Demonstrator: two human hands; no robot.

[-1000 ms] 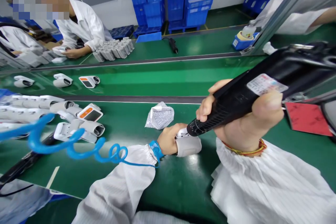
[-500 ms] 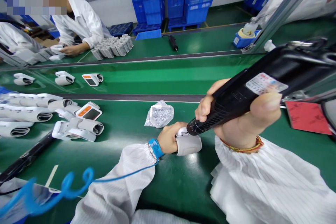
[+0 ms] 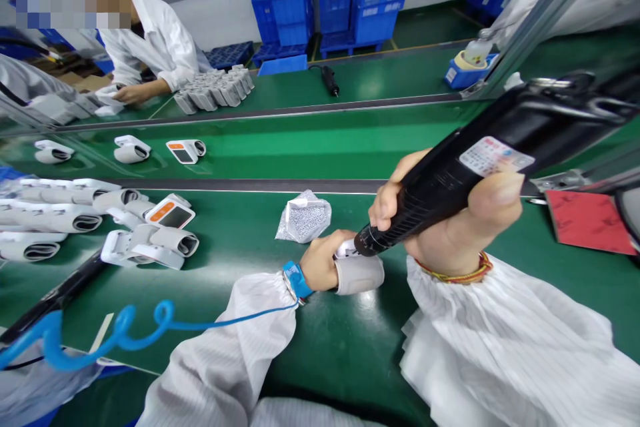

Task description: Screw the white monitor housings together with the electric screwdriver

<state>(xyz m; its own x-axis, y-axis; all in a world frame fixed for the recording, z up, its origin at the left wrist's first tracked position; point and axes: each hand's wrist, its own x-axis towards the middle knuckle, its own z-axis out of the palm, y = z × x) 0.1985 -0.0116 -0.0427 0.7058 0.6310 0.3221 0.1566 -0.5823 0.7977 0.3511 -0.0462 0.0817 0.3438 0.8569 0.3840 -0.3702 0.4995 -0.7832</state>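
Observation:
My right hand [image 3: 450, 220] is wrapped round a black electric screwdriver [image 3: 445, 167], which slants down to the left. Its tip end meets the white housing of a wrist blood pressure monitor [image 3: 360, 275], whose grey cuff is rolled up. On the green bench, my left hand [image 3: 323, 261] grips that monitor from its left side; some of the fingers are hidden. A blue wrist strap [image 3: 297, 280] with a coiled cord circles my left wrist. Just beyond the hand lies a clear plastic bag [image 3: 304, 217] with speckled contents.
Several more monitors [image 3: 173, 240] are grouped at left beside a second black screwdriver [image 3: 60, 293]. Others ride on the green conveyor [image 3: 280, 147]. A red sheet [image 3: 587, 220] lies at right. Across the belt, a co-worker [image 3: 165, 47] handles parts near stacked grey cuffs [image 3: 215, 90].
The monitors on the conveyor have shifted slightly right. My right hand and the screwdriver's rear have moved a little left, while its tip end stays at the monitor.

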